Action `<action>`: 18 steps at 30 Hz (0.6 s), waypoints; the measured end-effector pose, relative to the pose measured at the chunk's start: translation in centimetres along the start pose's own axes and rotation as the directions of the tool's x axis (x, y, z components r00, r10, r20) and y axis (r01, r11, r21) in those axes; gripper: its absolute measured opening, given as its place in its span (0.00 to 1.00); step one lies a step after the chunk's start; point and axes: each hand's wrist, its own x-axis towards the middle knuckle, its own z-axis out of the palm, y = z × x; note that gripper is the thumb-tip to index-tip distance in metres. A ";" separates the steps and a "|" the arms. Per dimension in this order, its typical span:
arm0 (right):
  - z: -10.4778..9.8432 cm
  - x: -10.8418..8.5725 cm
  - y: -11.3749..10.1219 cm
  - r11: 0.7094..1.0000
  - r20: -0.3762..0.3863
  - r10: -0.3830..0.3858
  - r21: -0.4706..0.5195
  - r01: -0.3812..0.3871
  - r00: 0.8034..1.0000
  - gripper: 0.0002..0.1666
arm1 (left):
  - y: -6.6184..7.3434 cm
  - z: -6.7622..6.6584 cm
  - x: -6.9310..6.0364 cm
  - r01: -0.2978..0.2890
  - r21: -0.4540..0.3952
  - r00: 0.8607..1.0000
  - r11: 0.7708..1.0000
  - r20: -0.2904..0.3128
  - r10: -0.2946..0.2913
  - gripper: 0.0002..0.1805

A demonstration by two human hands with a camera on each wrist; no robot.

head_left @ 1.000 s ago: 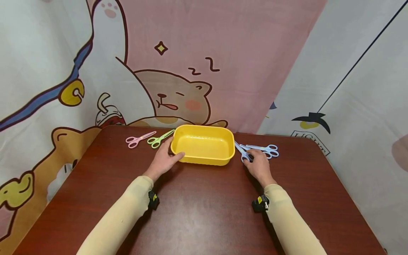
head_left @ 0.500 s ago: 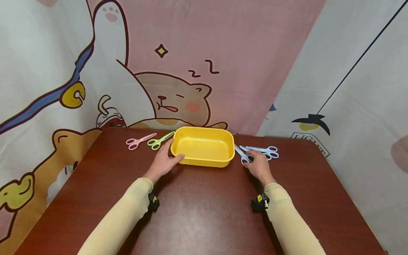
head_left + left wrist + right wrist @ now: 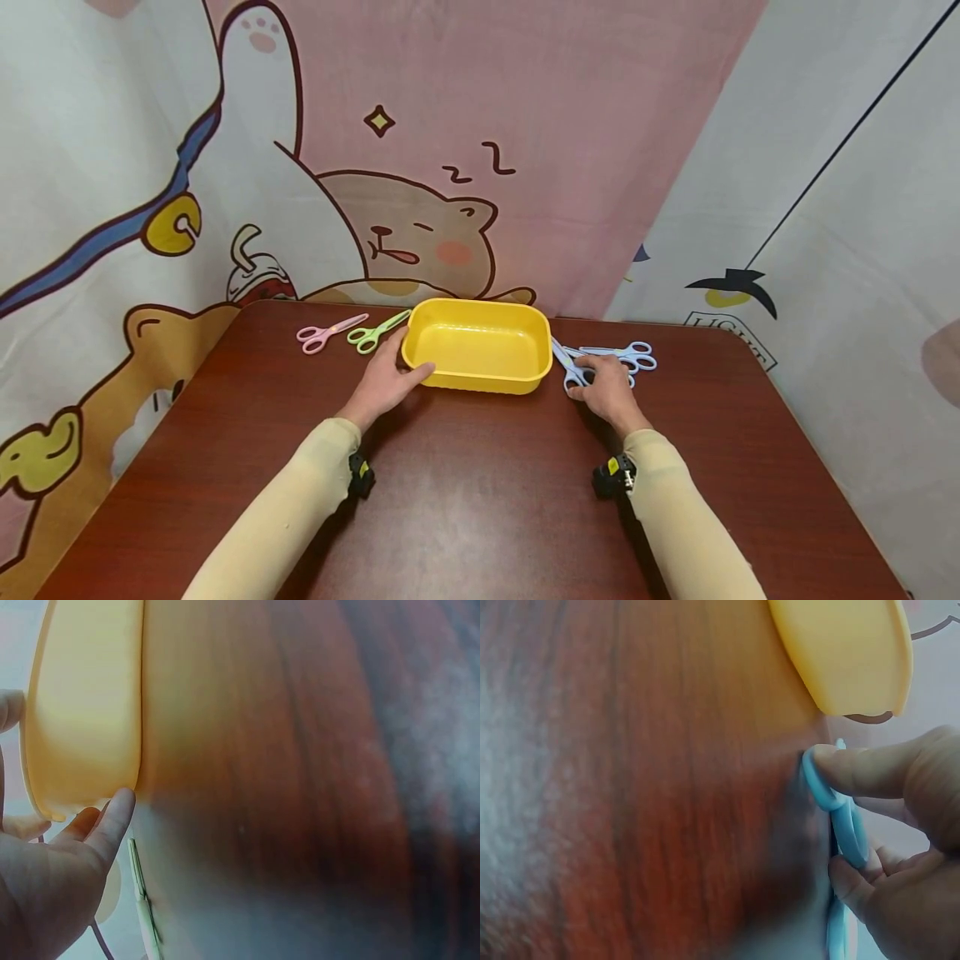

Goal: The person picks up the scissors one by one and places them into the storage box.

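A yellow bin (image 3: 480,385) stands at the table's far edge. My left hand (image 3: 381,385) grips its left end, thumb over the front corner; in the left wrist view, fingers of this hand (image 3: 52,877) lie against the bin's end wall (image 3: 82,750). Just right of the bin, my right hand (image 3: 611,393) pinches the handle loops of light-blue scissors (image 3: 563,360), whose blades point at the bin. The right wrist view has thumb and fingers of the hand (image 3: 900,832) on the blue loops (image 3: 847,829). More blue scissors (image 3: 642,356) lie beside and partly under that hand.
Left of the bin, green scissors (image 3: 367,337) lie near my left fingers, with pink scissors (image 3: 318,335) farther left. A printed curtain (image 3: 570,167) hangs behind the brown table (image 3: 480,500).
My right hand and the pinched blue scissors' handles have shifted slightly left, away from the other blue scissors. The left hand keeps its place on the bin.
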 end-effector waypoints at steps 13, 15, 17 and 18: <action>0.0 -0.2 -0.6 0.998 0.039 0.029 0.055 -0.031 0.999 0.31 | 0.1 -0.1 -0.1 -0.002 -0.002 1.000 1.000 0.007 0.002 0.51; 0.0 -0.2 -0.6 0.997 0.039 0.036 0.067 -0.038 0.999 0.31 | 0.1 -0.2 -0.1 -0.003 -0.002 1.000 1.000 0.007 0.003 0.51; 0.0 -0.2 -0.6 0.996 0.042 0.047 0.080 -0.050 0.998 0.31 | 0.1 -0.2 0.0 -0.005 -0.002 1.000 1.000 0.007 0.005 0.51; -0.1 -0.2 -0.7 0.995 0.045 0.055 0.087 -0.059 0.997 0.31 | 0.1 -0.2 0.0 -0.005 -0.001 1.000 1.000 0.007 0.005 0.51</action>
